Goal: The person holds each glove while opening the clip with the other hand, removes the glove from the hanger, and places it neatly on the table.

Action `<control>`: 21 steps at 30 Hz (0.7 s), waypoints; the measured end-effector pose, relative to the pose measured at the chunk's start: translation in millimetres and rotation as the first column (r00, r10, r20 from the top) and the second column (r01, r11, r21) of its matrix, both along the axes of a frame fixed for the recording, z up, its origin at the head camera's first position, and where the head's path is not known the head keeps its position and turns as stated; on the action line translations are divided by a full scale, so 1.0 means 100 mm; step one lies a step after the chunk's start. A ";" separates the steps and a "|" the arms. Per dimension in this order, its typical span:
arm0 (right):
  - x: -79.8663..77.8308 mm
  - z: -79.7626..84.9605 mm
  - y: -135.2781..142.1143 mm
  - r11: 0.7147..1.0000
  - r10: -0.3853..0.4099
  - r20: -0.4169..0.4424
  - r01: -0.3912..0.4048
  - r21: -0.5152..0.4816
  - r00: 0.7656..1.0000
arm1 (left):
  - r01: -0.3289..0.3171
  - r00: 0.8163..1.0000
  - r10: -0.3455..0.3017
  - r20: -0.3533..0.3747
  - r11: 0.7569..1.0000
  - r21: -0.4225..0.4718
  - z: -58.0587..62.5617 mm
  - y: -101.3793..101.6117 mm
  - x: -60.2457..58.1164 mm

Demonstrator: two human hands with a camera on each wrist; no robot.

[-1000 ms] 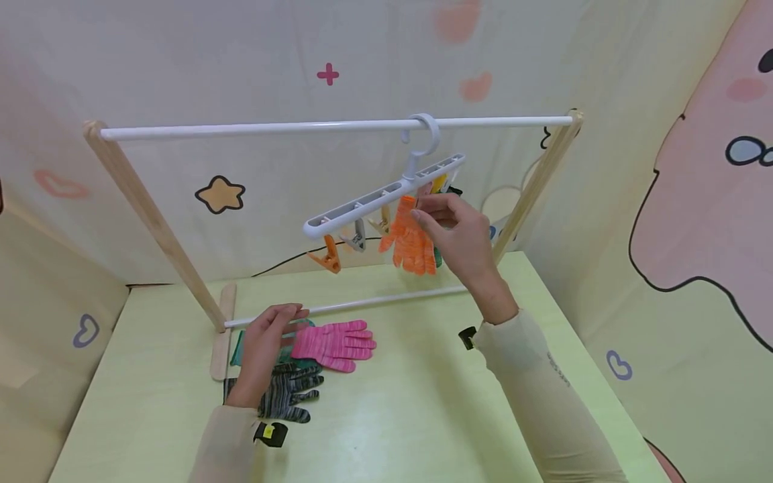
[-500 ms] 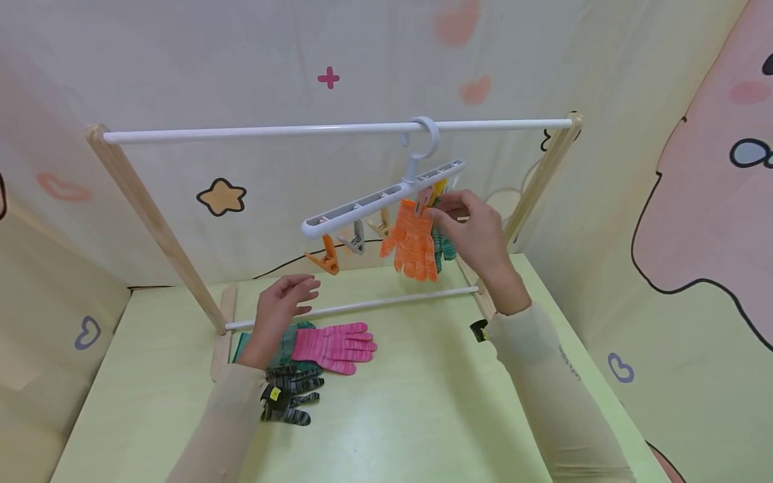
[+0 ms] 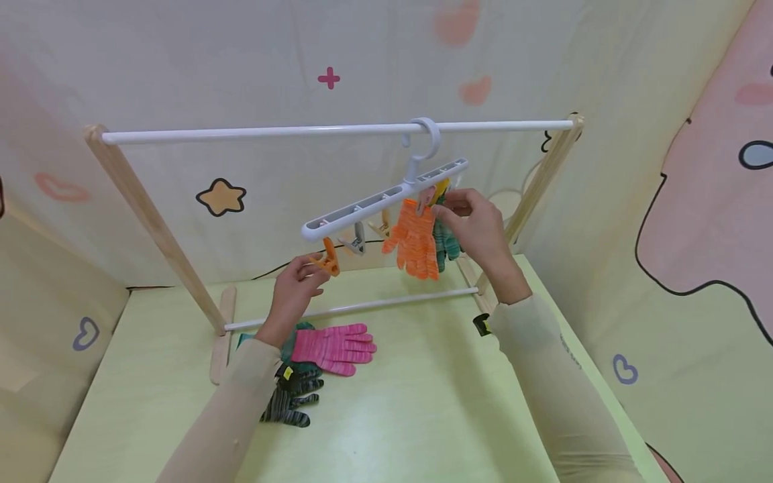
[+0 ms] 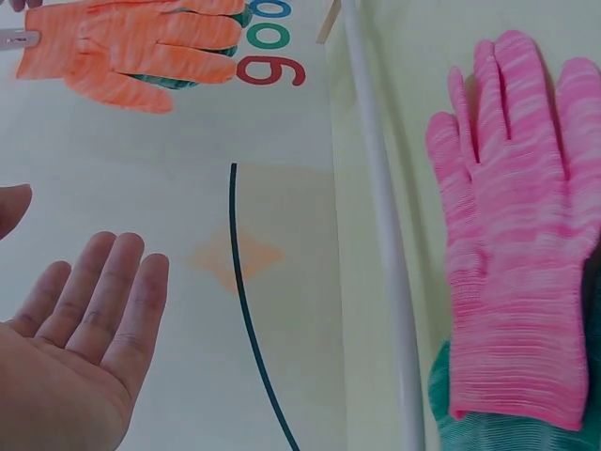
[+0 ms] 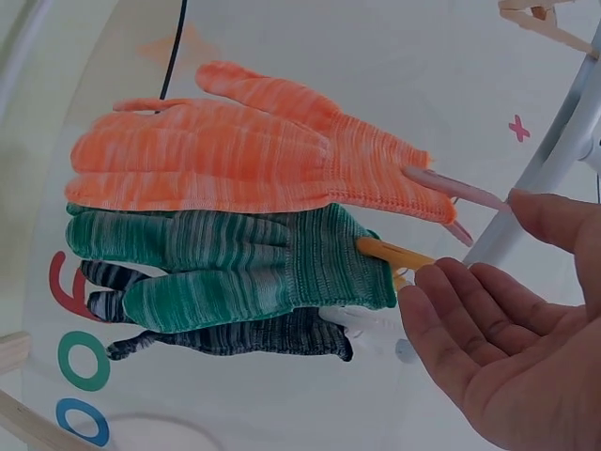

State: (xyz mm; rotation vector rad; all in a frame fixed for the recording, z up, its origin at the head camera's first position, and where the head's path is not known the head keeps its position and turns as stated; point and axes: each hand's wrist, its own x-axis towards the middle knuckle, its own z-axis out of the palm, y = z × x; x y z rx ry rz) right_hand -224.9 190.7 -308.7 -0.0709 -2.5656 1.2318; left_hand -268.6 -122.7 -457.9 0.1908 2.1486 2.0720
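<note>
From a pink clip [image 5: 460, 188] under the white hanger [image 3: 356, 213] hangs an orange glove [image 3: 415, 241]. My right hand [image 3: 480, 228] is beside it, thumb at the pink clip's end and relaxed fingertips near a yellow clip [image 5: 394, 254], with a gap between thumb and fingers. The yellow clip bears a green striped glove [image 5: 235, 268]; a dark striped glove [image 5: 254, 336] hangs behind that. My left hand [image 3: 294, 295] is raised at the hanger's near end, fingers extended, overlapping an orange clip [image 3: 329, 260] in the head view. Grey [image 3: 356, 240] and beige [image 3: 383, 227] clips hang without gloves.
The hanger hooks over a white rod [image 3: 260, 133] between wooden posts [image 3: 153, 221]. A lower rod [image 3: 374, 303] runs along the table [image 3: 410, 409]. On the table a pink glove [image 3: 335, 347] overlaps a green one, with a dark striped glove [image 3: 284, 406] nearer me.
My left hand has risen from over the table gloves to the orange clip. My right hand has shifted slightly right off the orange glove's cuff, baring the pink clip.
</note>
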 end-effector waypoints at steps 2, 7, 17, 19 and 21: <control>-0.02 0.00 0.01 1.000 -0.002 0.010 0.002 -0.010 1.000 | 0.011 1.000 -0.011 -0.018 1.000 0.002 0.02 0.03 -0.03; -0.04 0.00 0.02 0.999 0.003 0.040 -0.001 -0.046 0.999 | 0.023 0.999 -0.023 -0.049 1.000 -0.010 0.09 0.14 -0.11; -0.12 0.02 -0.02 0.997 0.006 0.069 -0.001 -0.072 0.998 | 0.111 0.986 -0.111 -0.125 0.994 -0.008 0.24 0.29 -0.23; -0.15 0.02 -0.02 0.998 0.002 0.072 0.003 -0.070 0.997 | 0.122 0.980 -0.126 -0.153 0.992 -0.037 0.26 0.31 -0.26; -0.17 0.01 -0.03 0.997 0.004 0.072 0.002 -0.074 0.997 | 0.136 0.976 -0.141 -0.165 0.990 -0.042 0.28 0.34 -0.28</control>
